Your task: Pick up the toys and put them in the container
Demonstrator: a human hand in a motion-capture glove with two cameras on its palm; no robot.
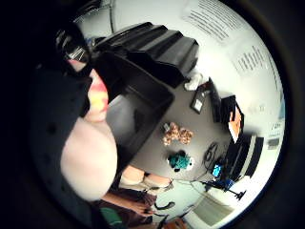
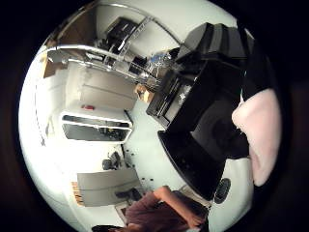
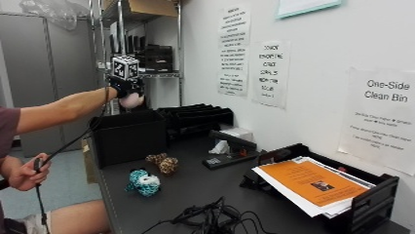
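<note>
A: What takes up most of the scene?

B: A dark table (image 3: 195, 190) along the wall. At its far end sits a black container (image 3: 129, 136), open-topped, with stacked black trays (image 3: 198, 117) just behind it.

A: And the gloved right hand (image 3: 127, 90)?

B: Raised in the air above the container, arm stretched out. Its fingers are curled round a pale pink toy (image 3: 132, 101), which bulges close against the palm in both palm views.

A: Other toys?

B: Two lie on the table in front of the container: a brown spotted toy (image 3: 162, 163) and, nearer the table's edge, a teal and white toy (image 3: 143, 182). They sit near each other, not touching.

A: The bare hand?

B: The left hand (image 3: 26, 171) is low beside the table, holding a cable.
</note>
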